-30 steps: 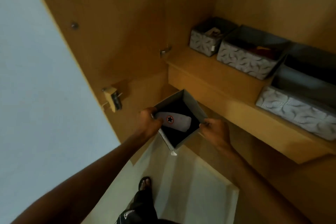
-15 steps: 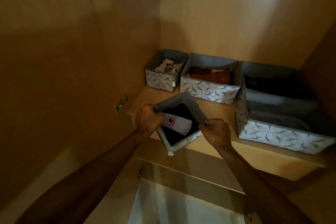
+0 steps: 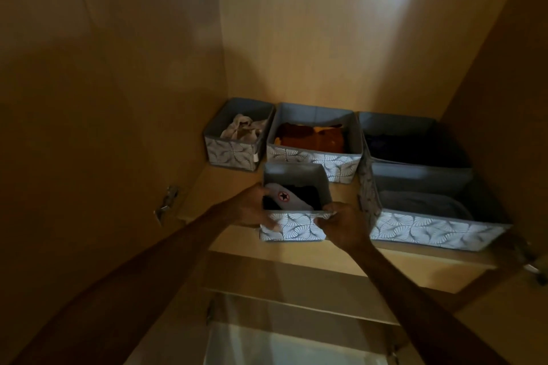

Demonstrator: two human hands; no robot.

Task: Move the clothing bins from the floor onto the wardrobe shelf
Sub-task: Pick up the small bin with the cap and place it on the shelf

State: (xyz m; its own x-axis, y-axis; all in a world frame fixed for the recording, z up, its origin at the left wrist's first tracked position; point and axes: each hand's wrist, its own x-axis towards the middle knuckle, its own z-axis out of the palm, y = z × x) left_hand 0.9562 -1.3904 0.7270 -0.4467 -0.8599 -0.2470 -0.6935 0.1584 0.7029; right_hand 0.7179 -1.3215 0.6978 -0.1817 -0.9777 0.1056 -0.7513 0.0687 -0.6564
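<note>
Nearest, the person's two bare hands were raised into the wardrobe [image 3: 118,98]. The left hand [image 3: 252,209] gripped the left side of a small bin [image 3: 292,228], with the thumb over the rim and the fingers curled on the patterned front. The right hand [image 3: 341,225] pinched the upper rim at the front right corner of the same bin.

The small bin, grey with a white leaf pattern, stood upright on the front part of the shelf [image 3: 228,187], with its front close to the shelf edge. I could not tell whether it rested there with its full weight. Inside it lay dark clothing and a grey piece [image 3: 284,197] with a round star badge.

Just to the right, almost touching it, stood a large bin [image 3: 430,230] of the same pattern, which held folded grey cloth. On the left wall, near the shelf edge, a metal hinge [image 3: 166,204] was fixed.

Behind the small bin, in the back row, stood a middle bin [image 3: 314,160] with orange and brown clothes. To the left of it, in the corner, was a corner bin [image 3: 229,154] with pale crumpled cloth. To the right of the middle bin, behind the large one, a rear bin [image 3: 397,124] held dark clothes.

Behind all of them rose the wooden back wall [image 3: 326,38], with a patch of light on it.
</note>
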